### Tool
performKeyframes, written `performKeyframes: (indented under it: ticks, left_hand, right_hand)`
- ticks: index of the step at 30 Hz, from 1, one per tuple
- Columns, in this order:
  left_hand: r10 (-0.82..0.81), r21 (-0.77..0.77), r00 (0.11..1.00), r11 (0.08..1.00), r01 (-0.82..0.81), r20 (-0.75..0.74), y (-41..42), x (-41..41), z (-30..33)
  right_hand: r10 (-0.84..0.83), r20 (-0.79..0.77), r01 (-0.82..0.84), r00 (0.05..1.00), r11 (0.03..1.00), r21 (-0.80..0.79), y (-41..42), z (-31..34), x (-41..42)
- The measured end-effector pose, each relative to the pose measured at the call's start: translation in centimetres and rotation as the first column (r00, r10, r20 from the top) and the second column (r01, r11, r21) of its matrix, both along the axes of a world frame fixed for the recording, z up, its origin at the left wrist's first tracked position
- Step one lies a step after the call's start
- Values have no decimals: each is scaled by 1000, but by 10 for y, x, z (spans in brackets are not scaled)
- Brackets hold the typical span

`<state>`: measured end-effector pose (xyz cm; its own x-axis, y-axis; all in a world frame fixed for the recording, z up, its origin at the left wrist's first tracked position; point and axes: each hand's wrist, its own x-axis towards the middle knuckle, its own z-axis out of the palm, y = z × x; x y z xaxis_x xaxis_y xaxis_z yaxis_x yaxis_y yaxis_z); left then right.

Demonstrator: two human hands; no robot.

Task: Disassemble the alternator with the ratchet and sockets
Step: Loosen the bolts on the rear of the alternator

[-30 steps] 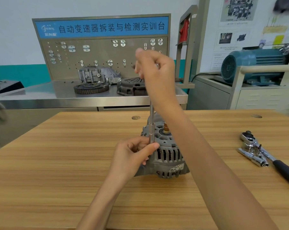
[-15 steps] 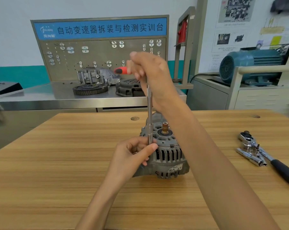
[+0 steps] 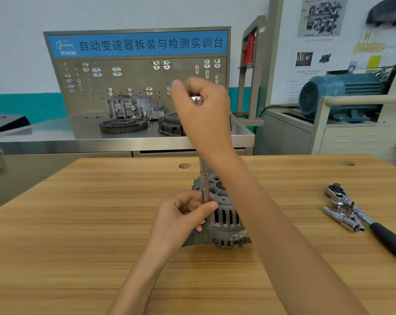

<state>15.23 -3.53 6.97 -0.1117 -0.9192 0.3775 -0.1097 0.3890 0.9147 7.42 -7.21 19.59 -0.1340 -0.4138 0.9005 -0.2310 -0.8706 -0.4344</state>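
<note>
**Socket driver held upright on the alternator**

The alternator point(image 3: 224, 221) sits near the middle of a wooden table point(image 3: 79, 223) with a pale, streaked grain. Its housing is dull grey cast metal, round, with slotted vents along the side and a bearing hub facing up, so its shaft axis is vertical. A small label on its lower front edge is too small to read.

A slim polished steel extension bar point(image 3: 203, 178) stands upright on the housing's left rim, widening into a cylindrical socket at its lower end. The left hand point(image 3: 188, 217) pinches that socket between thumb and curled fingers, resting against the housing. The right hand point(image 3: 204, 105) is closed around the shiny chrome top of the tool, directly above.

Well to the right on the table lie a chrome ratchet point(image 3: 342, 198) with a black handle and a chrome socket piece point(image 3: 344, 220) just beside it.

Behind, a steel workbench carries a toothed ring gear point(image 3: 123, 126), and a pegboard with a blue banner point(image 3: 138, 43) reading "自动变速器拆装与检测实训台". A teal electric motor point(image 3: 342, 94) stands to the right.
</note>
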Motion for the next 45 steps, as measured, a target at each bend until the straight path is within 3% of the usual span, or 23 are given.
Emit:
performKeyframes:
  ticks: [2,4,7,8,10,12,13,15,17,18,20,22,24,26,28,29,31,35,38,40,42,43,45]
  left_hand:
    - [-29,-8,1000,1000,29,-1,1,1,0]
    - [-48,6,998,999,49,-30,3,2,1]
    - [-33,32,998,999,35,-56,2,1,2]
    - [-23,35,998,999,25,-53,2,0,2]
    - [-5,32,999,999,7,-51,1,-1,1]
    - [9,41,998,999,-7,-58,0,-2,0]
    - [13,46,998,999,-10,-58,0,-2,1]
    - [6,41,999,999,-4,-46,0,-2,1]
    - [-14,25,1000,1000,14,-23,1,-1,2]
    - [-29,20,999,999,29,-14,1,0,3]
    - [-58,17,998,998,58,-12,2,1,3]
    - [-70,23,997,997,71,-34,2,1,3]
    - [-49,16,997,999,50,-52,2,-1,2]
    - [-15,-2,998,1000,15,-66,1,-4,-1]
    - [7,4,997,1000,-6,-81,0,-4,-1]
    - [12,14,997,1000,-11,-77,0,-4,-1]
    - [3,27,999,1000,-2,-47,0,-2,0]
    - [-50,22,999,999,50,14,3,1,5]
    - [-61,38,998,997,62,-11,3,3,5]
    - [-50,43,998,998,51,-34,3,2,4]
    - [-28,35,998,999,30,-61,3,-1,4]
    - [-14,28,997,999,16,-73,3,-3,3]
    - [11,30,996,1000,-8,-89,2,-4,0]
  right_hand:
    - [278,35,-280,960,952,122,-1,4,-4]
    - [444,101,-455,891,869,193,-3,6,-9]
    - [445,175,-473,878,862,185,-3,5,-11]
    - [349,156,-369,924,920,131,-3,2,-10]
    - [-79,71,82,994,996,-38,-2,-5,-7]
    - [-529,48,528,847,829,-185,-1,-10,-3]
    - [-594,59,593,802,780,-201,-1,-10,-2]
    - [-449,47,451,892,878,-162,-2,-7,-3]
    - [-100,21,101,995,995,-21,-1,-2,-9]
    - [84,30,-86,996,995,48,0,1,-11]
    - [405,107,-418,908,893,169,0,5,-16]
    - [533,192,-566,824,794,223,0,7,-18]
    - [419,173,-448,891,872,195,1,5,-15]
    - [31,56,-34,998,998,53,2,-1,-8]
    - [-451,13,448,893,883,-142,4,-8,0]
    - [-551,29,546,834,815,-193,5,-10,4]
    - [-511,22,502,860,836,-220,6,-8,7]
    - [12,-37,-12,999,1000,-8,2,1,2]
    - [383,35,-384,923,909,165,-1,5,-4]
    - [487,79,-492,870,845,210,-3,6,-6]
    - [420,99,-431,902,889,155,-3,3,-4]
    - [298,91,-307,950,947,93,-2,0,-2]
    - [-135,71,140,988,987,-78,-2,-7,2]
